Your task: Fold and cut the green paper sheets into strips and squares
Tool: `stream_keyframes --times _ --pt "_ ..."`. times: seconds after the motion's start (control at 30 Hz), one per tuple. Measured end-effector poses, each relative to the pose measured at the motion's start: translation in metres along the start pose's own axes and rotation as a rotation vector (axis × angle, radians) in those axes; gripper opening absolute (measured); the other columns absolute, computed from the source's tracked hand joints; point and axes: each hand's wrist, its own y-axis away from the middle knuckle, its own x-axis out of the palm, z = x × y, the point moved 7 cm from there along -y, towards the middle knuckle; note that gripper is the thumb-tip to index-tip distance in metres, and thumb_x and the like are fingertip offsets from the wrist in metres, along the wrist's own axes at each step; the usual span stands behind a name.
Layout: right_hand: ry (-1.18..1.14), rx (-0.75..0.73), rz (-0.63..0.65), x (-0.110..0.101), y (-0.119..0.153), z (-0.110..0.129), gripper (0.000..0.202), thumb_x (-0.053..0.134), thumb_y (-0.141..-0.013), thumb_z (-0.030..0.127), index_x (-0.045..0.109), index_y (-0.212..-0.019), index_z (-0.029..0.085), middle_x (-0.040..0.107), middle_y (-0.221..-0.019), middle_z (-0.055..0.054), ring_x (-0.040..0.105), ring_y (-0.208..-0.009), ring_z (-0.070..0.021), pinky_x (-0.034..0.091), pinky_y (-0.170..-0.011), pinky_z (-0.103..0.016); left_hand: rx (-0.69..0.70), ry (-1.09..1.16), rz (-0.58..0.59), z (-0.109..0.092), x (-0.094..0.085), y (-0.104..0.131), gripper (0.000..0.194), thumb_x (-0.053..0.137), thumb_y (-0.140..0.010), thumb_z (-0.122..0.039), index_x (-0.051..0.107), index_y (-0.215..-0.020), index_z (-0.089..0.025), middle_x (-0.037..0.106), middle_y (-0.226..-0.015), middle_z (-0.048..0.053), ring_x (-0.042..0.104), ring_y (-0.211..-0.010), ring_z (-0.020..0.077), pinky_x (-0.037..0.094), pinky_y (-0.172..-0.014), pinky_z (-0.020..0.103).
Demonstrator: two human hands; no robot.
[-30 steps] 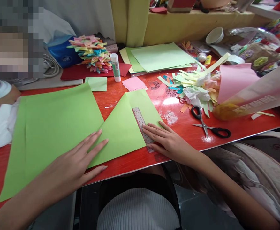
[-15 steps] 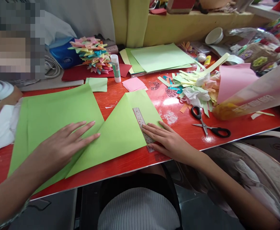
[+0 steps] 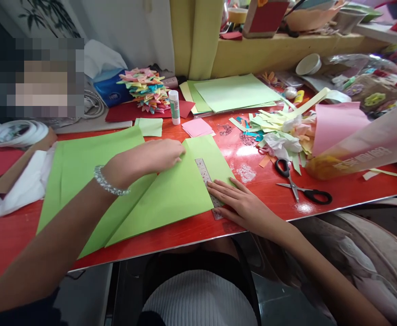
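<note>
A folded light green sheet of paper (image 3: pixel 171 203) lies on the table before me, its slanted flap edge beside a metal ruler (image 3: pixel 203 171). My right hand (image 3: pixel 235 199) lies flat with fingers stretched, pressing the lower part of the ruler onto the paper. My left hand (image 3: pixel 160 154), with a beaded bracelet on its wrist, is closed at the upper corner of the folded sheet. Its fingers are curled and the tips touch the paper there; they are partly hidden. Under my left forearm lie larger green sheets (image 3: pixel 79 167), partly overlapped by the folded one.
Black-handled scissors (image 3: pixel 298 185) lie partly spread to the right, near paper scraps (image 3: pixel 279 129). Behind the work stand a glue stick (image 3: pixel 174 107), pink paper squares (image 3: pixel 197 127) and a stack of colored paper pieces (image 3: pixel 147 90). A plastic bag (image 3: pixel 364 145) leans in from the right.
My left hand has moved up and right, from lying spread on the sheets to a closed grip at the folded sheet's top corner. My right hand stays on the ruler. The view has shifted slightly.
</note>
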Motion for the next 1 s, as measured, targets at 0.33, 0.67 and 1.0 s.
stream_keyframes --times 0.33,0.67,1.0 --pt "-0.014 0.007 0.035 0.000 -0.001 0.000 0.049 0.039 -0.099 0.034 0.035 -0.145 0.018 0.039 -0.149 -0.004 0.032 -0.140 -0.0165 0.023 -0.118 -0.046 0.372 -0.060 -0.323 -0.077 0.023 0.066 0.034 0.049 -0.093 -0.034 0.065 -0.109 -0.008 0.069 -0.109 0.012 0.062 -0.103 0.0250 0.051 -0.089 0.037" --pt "0.022 -0.013 0.041 0.001 0.000 0.001 0.048 0.034 -0.100 0.035 0.034 -0.145 0.017 0.037 -0.150 -0.003 0.029 -0.141 -0.0167 0.022 -0.118 -0.046 0.342 -0.102 -0.203 -0.089 0.026 0.086 0.039 0.047 -0.093 -0.029 0.060 -0.123 -0.007 0.063 -0.124 0.019 0.059 -0.115 0.0304 0.051 -0.094 0.043" --pt "0.018 -0.056 -0.004 -0.003 0.001 0.002 0.045 0.037 -0.100 0.029 0.039 -0.143 0.019 0.038 -0.149 -0.004 0.031 -0.140 -0.0181 0.025 -0.116 -0.048 0.396 -0.377 -0.210 -0.114 0.026 0.091 0.040 0.045 -0.082 -0.007 0.063 -0.117 -0.001 0.067 -0.111 0.026 0.068 -0.098 0.0339 0.057 -0.075 0.039"
